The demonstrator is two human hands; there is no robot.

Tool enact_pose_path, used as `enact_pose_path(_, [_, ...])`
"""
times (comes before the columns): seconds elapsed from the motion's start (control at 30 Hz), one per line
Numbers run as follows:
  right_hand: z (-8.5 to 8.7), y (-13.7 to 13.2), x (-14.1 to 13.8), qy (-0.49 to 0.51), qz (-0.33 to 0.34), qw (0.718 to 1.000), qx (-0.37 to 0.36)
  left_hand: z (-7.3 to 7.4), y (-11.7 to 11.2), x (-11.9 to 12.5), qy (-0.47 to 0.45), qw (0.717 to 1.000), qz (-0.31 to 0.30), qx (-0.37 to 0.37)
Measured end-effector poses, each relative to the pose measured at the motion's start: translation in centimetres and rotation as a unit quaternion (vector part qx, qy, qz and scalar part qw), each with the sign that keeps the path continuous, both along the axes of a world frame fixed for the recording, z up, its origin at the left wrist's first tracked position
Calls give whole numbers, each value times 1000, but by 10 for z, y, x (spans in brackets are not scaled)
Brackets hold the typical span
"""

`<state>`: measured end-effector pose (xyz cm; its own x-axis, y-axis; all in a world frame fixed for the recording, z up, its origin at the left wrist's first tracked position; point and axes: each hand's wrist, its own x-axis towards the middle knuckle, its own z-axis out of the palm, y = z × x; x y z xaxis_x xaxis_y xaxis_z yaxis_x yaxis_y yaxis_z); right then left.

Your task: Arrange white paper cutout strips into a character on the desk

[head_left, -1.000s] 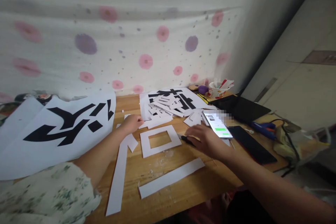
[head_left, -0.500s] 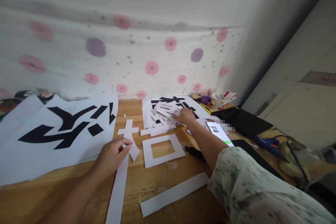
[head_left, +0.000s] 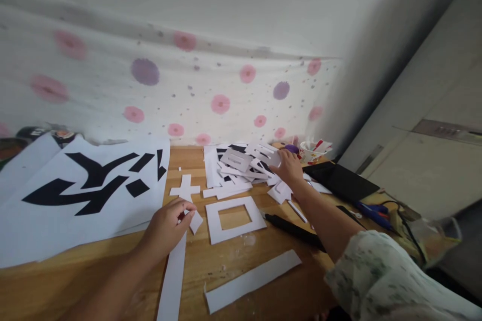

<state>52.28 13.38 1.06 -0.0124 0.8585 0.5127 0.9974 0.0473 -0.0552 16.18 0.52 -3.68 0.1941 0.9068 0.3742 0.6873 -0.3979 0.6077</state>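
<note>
Wooden tabletop (head_left: 196, 266) under flower-print cloth (head_left: 233, 95). Slotted white cutout (head_left: 269, 153), just right of frame centre, long axis stretching leftward from right hand (head_left: 289, 166), which pinches its near end. Left hand (head_left: 171, 221), lower left of centre, farther off, fingers curled; grip cannot tell.

I count two hands of mine, one left hand (head_left: 167, 224) and one right hand (head_left: 289, 166). I see one black knife (head_left: 295, 231), one white frame (head_left: 215, 229) with one hole, and one white cross (head_left: 185, 188). Two long white strips (head_left: 253, 281) lie at the front. Two papers (head_left: 124, 213) have black shapes. There is one heap of white pieces (head_left: 236, 159), too jumbled for me to count. I also see one cup (head_left: 313, 154), one blue glue gun (head_left: 374, 214) and one cloth (head_left: 196, 77) with two dark purple spots.
</note>
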Motion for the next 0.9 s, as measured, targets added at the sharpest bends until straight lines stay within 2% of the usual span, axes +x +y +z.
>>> enact_pose_path(0.1, [-3,-26,8,15,66,998,-1,1,-1,1,-4,1000,10,-1])
enact_pose_path(0.2, [-12,-56,4,30,154,986,-52,2,-2,3,5,1000,9,0])
enact_pose_path(0.3, [-21,-78,-8,31,259,956,-138,-1,-2,4,17,1000,-2,-17])
enact_pose_path(0.43, [-29,-87,-24,34,353,906,-230,-6,0,6,8,998,-24,-61])
enact_pose_path(0.53, [-29,-86,-36,40,376,895,-238,-4,-2,10,-97,987,-18,-128])
enact_pose_path(0.57, [-26,-85,-40,41,384,894,-228,-2,-3,12,-160,973,-20,-163])
enact_pose_path(0.67, [-14,-82,-55,36,424,882,-204,6,-10,18,-339,903,-37,-261])
enact_pose_path(0.7, [-9,-78,-60,30,429,877,-213,8,-11,19,-373,886,-34,-275])
enact_pose_path(0.77, [1,-61,-68,21,396,885,-245,12,-11,18,-421,864,-9,-276])
enact_pose_path(0.83, [8,-34,-75,29,290,922,-256,13,-7,14,-453,854,30,-255])
enact_pose_path(0.9, [8,-1,-81,36,197,951,-234,12,-1,8,-473,849,68,-226])
